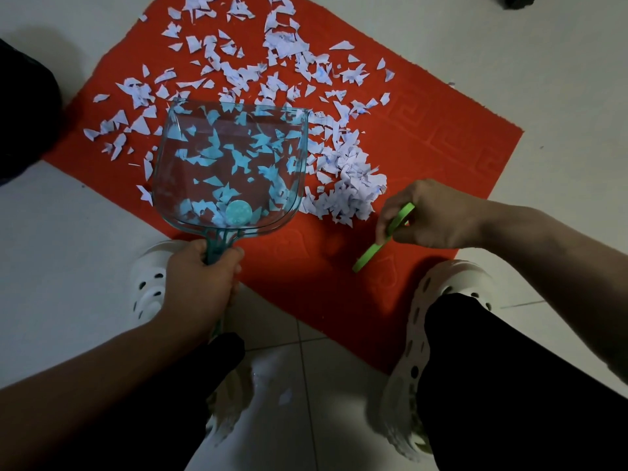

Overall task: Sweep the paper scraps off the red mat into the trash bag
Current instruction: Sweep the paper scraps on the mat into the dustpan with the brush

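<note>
A red mat (441, 141) lies on the pale floor, strewn with many white paper scraps (258, 62). A thicker heap of scraps (346, 185) sits near the mat's front right. My left hand (200, 283) grips the handle of a clear teal dustpan (231, 164), held flat over the mat's front left; scraps show through it. My right hand (431, 219) holds a flat green strip (384, 237), its lower end touching the mat just right of the heap. No trash bag is clearly in view.
My white perforated clogs (441, 300) and dark trouser legs (509, 385) are at the mat's near edge. A dark bulky object (23, 107) sits at the left of the mat. Pale tiled floor (560, 79) surrounds the mat.
</note>
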`<state>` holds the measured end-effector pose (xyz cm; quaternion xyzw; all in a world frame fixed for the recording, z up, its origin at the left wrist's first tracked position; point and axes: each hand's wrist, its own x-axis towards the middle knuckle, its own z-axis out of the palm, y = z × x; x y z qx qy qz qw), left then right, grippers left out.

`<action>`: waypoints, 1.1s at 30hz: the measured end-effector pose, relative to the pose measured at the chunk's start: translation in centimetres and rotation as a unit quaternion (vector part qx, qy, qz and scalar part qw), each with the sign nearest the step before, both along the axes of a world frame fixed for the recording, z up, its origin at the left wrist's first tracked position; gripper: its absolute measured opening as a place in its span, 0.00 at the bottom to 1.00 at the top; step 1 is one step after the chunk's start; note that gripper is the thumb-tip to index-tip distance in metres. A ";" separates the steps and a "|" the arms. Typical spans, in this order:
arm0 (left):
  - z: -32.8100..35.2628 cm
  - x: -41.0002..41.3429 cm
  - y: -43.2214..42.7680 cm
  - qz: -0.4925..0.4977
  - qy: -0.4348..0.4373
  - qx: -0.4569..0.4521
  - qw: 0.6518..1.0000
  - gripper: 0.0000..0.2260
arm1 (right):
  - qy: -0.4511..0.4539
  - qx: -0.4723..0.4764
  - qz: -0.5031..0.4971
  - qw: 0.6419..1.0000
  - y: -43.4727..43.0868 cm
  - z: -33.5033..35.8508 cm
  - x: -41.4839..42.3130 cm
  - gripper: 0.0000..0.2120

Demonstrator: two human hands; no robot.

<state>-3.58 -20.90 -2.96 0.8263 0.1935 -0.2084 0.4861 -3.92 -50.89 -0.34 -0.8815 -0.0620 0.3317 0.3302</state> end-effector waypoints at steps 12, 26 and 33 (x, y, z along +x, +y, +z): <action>0.3 0.1 0.3 -0.007 -0.003 0.011 1.000 0.10 | -0.126 0.020 -0.072 0.989 0.7 -0.1 0.5 0.14; 0.2 0.1 0.4 -0.018 -0.003 0.019 1.000 0.10 | -0.138 -0.002 -0.080 0.987 0.6 -0.9 -0.1 0.11; 0.4 0.1 0.2 -0.025 -0.008 0.022 0.999 0.10 | -0.005 -0.029 -0.011 1.000 1.5 -0.5 -0.8 0.11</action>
